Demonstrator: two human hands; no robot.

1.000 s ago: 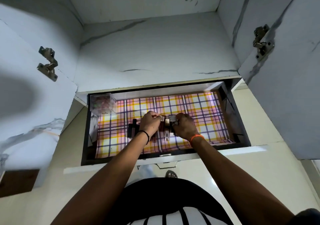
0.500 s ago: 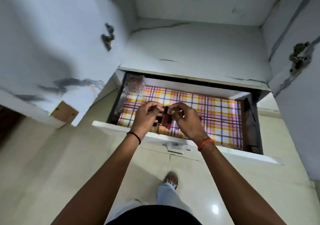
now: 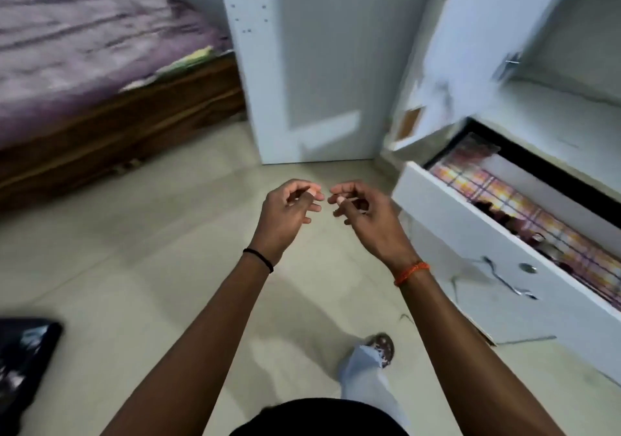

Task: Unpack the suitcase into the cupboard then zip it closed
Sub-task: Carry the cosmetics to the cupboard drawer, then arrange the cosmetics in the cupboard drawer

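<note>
White drawer stands open, long axis running toward lower right.

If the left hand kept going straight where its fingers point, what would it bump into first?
The left hand has loosely curled fingers that point sideways at the right hand, just across a small gap. So it would probably meet the right hand's fingertips first, though depth between them is hard to judge.

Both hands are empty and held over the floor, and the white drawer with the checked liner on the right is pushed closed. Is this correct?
Not quite. In the head view the white drawer with the checked liner is pulled open, not closed. The left hand and right hand are indeed empty, over the floor.
</note>
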